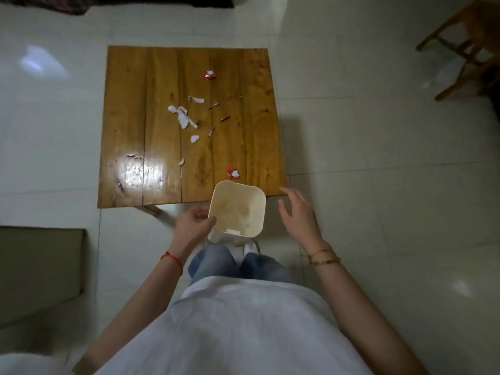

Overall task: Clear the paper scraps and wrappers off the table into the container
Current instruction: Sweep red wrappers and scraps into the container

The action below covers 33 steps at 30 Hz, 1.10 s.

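A cream plastic container (238,209) hangs at the near edge of the wooden table (130,125), its mouth facing up and nothing visible inside. My left hand (193,226) grips its left rim. To its right, my right hand (297,212) hovers with fingers spread, apart from the container. White paper scraps (184,117) lie scattered across the table's middle, with small red strips (224,119) beside them. One red wrapper (209,75) lies further back. A second red wrapper (233,173) sits just beyond the container's far rim.
The table stands on a glossy white tiled floor (378,158). A wooden chair (465,44) is at the far right. A low greenish-grey box (38,266) sits on the floor at my left. My legs and shoes (251,247) are below the container.
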Each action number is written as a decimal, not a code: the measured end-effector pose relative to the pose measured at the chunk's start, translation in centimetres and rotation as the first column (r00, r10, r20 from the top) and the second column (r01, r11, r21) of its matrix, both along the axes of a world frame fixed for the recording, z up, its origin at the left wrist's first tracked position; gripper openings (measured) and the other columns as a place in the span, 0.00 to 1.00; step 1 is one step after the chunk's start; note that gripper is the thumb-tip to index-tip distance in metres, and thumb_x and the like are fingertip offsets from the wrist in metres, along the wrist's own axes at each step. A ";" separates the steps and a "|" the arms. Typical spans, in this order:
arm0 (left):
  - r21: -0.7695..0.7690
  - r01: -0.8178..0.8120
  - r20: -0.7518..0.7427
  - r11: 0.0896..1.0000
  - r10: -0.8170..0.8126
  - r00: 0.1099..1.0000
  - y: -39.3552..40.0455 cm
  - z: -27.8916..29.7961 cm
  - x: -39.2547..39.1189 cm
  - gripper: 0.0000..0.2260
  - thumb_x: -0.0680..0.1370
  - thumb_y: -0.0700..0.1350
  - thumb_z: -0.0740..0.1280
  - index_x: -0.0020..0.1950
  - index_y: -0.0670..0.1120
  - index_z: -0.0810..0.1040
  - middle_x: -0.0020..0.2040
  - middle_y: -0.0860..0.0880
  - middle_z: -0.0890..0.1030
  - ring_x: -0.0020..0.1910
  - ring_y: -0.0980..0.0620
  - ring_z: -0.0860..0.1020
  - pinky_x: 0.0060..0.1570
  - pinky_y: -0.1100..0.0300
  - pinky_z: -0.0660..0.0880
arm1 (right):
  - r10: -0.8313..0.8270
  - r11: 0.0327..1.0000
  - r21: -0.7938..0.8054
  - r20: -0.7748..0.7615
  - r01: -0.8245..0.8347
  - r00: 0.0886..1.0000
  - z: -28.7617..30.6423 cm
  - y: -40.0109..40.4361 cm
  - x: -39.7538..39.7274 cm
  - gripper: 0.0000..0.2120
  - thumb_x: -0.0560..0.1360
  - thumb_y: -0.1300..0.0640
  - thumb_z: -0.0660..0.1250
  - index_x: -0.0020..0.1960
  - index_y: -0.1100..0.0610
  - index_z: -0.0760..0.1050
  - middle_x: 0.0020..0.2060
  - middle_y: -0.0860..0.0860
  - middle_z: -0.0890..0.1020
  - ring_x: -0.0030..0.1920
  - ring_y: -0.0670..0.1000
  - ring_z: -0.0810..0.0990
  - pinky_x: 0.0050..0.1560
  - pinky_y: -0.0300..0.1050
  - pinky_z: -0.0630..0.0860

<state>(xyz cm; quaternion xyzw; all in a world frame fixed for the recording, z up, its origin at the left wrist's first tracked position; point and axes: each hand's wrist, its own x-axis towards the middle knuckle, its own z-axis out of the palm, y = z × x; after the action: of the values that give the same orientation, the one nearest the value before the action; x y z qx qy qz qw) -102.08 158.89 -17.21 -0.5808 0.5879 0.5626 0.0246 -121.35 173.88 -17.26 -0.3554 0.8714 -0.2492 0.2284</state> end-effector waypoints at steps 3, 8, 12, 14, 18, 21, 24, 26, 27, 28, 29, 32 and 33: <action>0.007 -0.063 0.033 0.998 0.063 0.997 1.0 -1.5 0.6 0.15 0.73 0.43 0.67 0.60 0.43 0.79 0.51 0.47 0.81 0.49 0.48 0.80 0.49 0.58 0.76 | 0.086 0.996 0.030 0.022 -0.087 0.996 -1.7 -1.3 -1.3 0.17 0.80 0.54 0.58 0.68 0.55 0.69 0.65 0.52 0.73 0.64 0.52 0.71 0.65 0.48 0.70; 0.060 -0.151 0.092 0.987 0.145 0.985 1.5 -5.2 1.2 0.16 0.73 0.44 0.68 0.60 0.44 0.78 0.53 0.46 0.81 0.52 0.46 0.80 0.56 0.51 0.78 | 0.202 0.976 0.075 0.059 -0.206 0.978 -4.9 -4.4 -2.3 0.17 0.80 0.56 0.59 0.68 0.57 0.70 0.66 0.53 0.73 0.67 0.52 0.68 0.67 0.49 0.66; 0.096 -0.190 0.136 0.977 0.176 0.975 1.0 -8.9 1.5 0.16 0.73 0.45 0.68 0.60 0.44 0.77 0.54 0.45 0.81 0.52 0.46 0.79 0.56 0.51 0.78 | 0.281 0.954 0.094 0.060 -0.285 0.958 -8.3 -7.8 -2.8 0.17 0.80 0.57 0.59 0.68 0.58 0.70 0.65 0.54 0.73 0.66 0.53 0.69 0.66 0.46 0.66; 0.110 -0.200 0.162 0.974 0.181 0.970 0.5 -11.1 1.6 0.16 0.74 0.45 0.68 0.61 0.44 0.77 0.55 0.44 0.81 0.51 0.47 0.79 0.55 0.54 0.77 | 0.302 0.947 0.097 0.062 -0.306 0.951 -10.4 -9.6 -3.1 0.17 0.80 0.57 0.59 0.68 0.59 0.69 0.65 0.54 0.73 0.67 0.53 0.69 0.68 0.49 0.67; 0.068 -0.217 0.211 0.974 0.198 0.957 -0.5 -15.1 1.2 0.17 0.74 0.45 0.67 0.61 0.42 0.78 0.55 0.43 0.82 0.50 0.47 0.79 0.51 0.56 0.76 | 0.357 0.923 0.131 0.058 -0.361 0.932 -14.7 -13.2 -3.6 0.19 0.81 0.57 0.58 0.71 0.58 0.67 0.69 0.54 0.70 0.70 0.52 0.65 0.69 0.45 0.62; 0.023 -0.211 0.209 0.977 0.202 0.957 -1.3 -17.6 0.7 0.17 0.74 0.46 0.67 0.62 0.41 0.78 0.54 0.43 0.82 0.47 0.49 0.79 0.47 0.60 0.75 | 0.403 0.904 0.144 0.032 -0.403 0.915 -17.7 -15.3 -3.9 0.19 0.81 0.57 0.58 0.71 0.58 0.66 0.69 0.54 0.70 0.70 0.51 0.66 0.67 0.43 0.64; 0.003 -0.211 0.204 0.977 0.206 0.957 -2.1 -20.2 0.2 0.17 0.74 0.46 0.67 0.62 0.41 0.78 0.53 0.44 0.82 0.46 0.49 0.79 0.43 0.63 0.75 | 0.426 0.896 0.134 0.010 -0.424 0.904 -20.5 -16.9 -4.2 0.19 0.80 0.58 0.59 0.71 0.57 0.66 0.68 0.53 0.71 0.69 0.50 0.67 0.64 0.39 0.64; 0.000 -0.205 0.212 0.979 0.200 0.957 -2.4 -21.6 0.0 0.16 0.74 0.44 0.67 0.60 0.41 0.79 0.49 0.46 0.82 0.44 0.50 0.79 0.43 0.62 0.77 | 0.441 0.890 0.120 0.014 -0.439 0.897 -22.1 -17.5 -4.3 0.19 0.80 0.59 0.59 0.71 0.58 0.66 0.68 0.54 0.71 0.69 0.51 0.67 0.66 0.41 0.64; 0.000 -0.193 0.213 0.981 0.189 0.959 -2.4 -22.3 0.0 0.15 0.73 0.43 0.67 0.59 0.42 0.80 0.47 0.46 0.82 0.43 0.51 0.78 0.44 0.61 0.77 | 0.456 0.883 0.117 0.016 -0.454 0.890 -23.0 -17.7 -4.4 0.19 0.80 0.59 0.59 0.71 0.58 0.66 0.68 0.54 0.71 0.69 0.51 0.67 0.68 0.43 0.65; 0.002 -0.175 0.215 0.985 0.171 0.961 -2.3 -23.0 0.0 0.15 0.73 0.42 0.67 0.58 0.42 0.80 0.46 0.47 0.81 0.42 0.51 0.78 0.43 0.62 0.76 | 0.470 0.876 0.118 0.018 -0.469 0.883 -23.8 -17.9 -4.4 0.20 0.80 0.59 0.59 0.71 0.58 0.66 0.68 0.55 0.70 0.70 0.52 0.66 0.70 0.46 0.65; 0.011 -0.163 0.220 0.987 0.157 0.963 -2.2 -23.7 0.0 0.15 0.72 0.42 0.67 0.58 0.43 0.80 0.46 0.47 0.81 0.42 0.51 0.78 0.43 0.63 0.74 | 0.483 0.868 0.122 0.019 -0.482 0.875 -24.7 -18.0 -4.5 0.20 0.80 0.59 0.59 0.71 0.58 0.66 0.69 0.55 0.70 0.71 0.52 0.65 0.71 0.49 0.64; 0.050 -0.201 0.236 0.978 0.184 0.954 -1.4 -25.4 0.1 0.15 0.72 0.43 0.67 0.59 0.42 0.80 0.49 0.46 0.83 0.44 0.51 0.79 0.48 0.60 0.77 | 0.517 0.849 0.131 -0.009 -0.512 0.856 -26.4 -17.8 -4.4 0.20 0.79 0.59 0.59 0.71 0.60 0.66 0.71 0.55 0.68 0.72 0.53 0.62 0.72 0.50 0.62; 0.060 -0.228 0.246 0.972 0.207 0.947 -1.2 -25.9 0.2 0.16 0.72 0.43 0.67 0.59 0.42 0.80 0.50 0.45 0.83 0.44 0.51 0.79 0.49 0.60 0.76 | 0.525 0.845 0.129 -0.028 -0.518 0.850 -26.7 -17.7 -4.4 0.20 0.79 0.59 0.59 0.71 0.60 0.66 0.71 0.55 0.67 0.73 0.53 0.62 0.72 0.50 0.63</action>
<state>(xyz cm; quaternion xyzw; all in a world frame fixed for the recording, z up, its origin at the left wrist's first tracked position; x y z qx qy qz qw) -101.92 157.71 -43.10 -0.7036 0.4878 0.5135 0.0581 -125.76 156.15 -44.00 -0.5725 0.7618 -0.1151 0.2806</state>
